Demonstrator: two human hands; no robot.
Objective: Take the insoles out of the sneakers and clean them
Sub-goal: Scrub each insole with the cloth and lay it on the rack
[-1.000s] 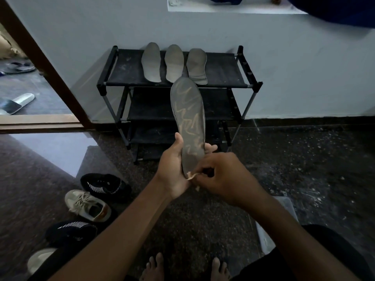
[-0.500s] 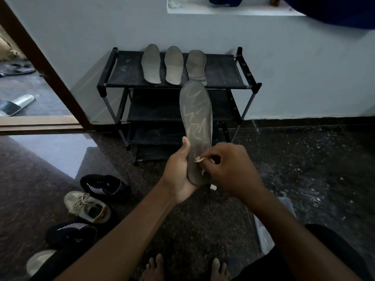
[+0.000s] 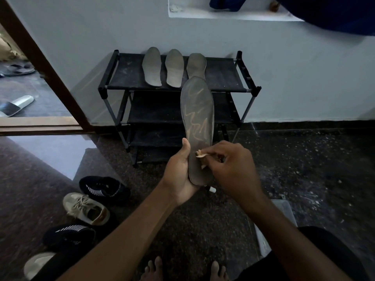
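**Insole held upright, wiped near the heel**

My left hand (image 3: 179, 175) clamps the insole's (image 3: 197, 126) heel. My right hand (image 3: 233, 169), just beside it, pinches a small tan brush (image 3: 200, 155) against the insole. Sneakers (image 3: 87, 207) lie lower left.

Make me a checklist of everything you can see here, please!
Surface: dark speckled floor, dusty on the right.
Job's things: one insole held upright; three insoles flat on the rack; four sneakers on the floor, left.
Clutter: clear tub by the right arm.
Hands: left hand grips the insole's heel; right hand presses a small pale scrap to it.
Cables: nothing seen.
Surroundings: wall, doorway with sandals outside.
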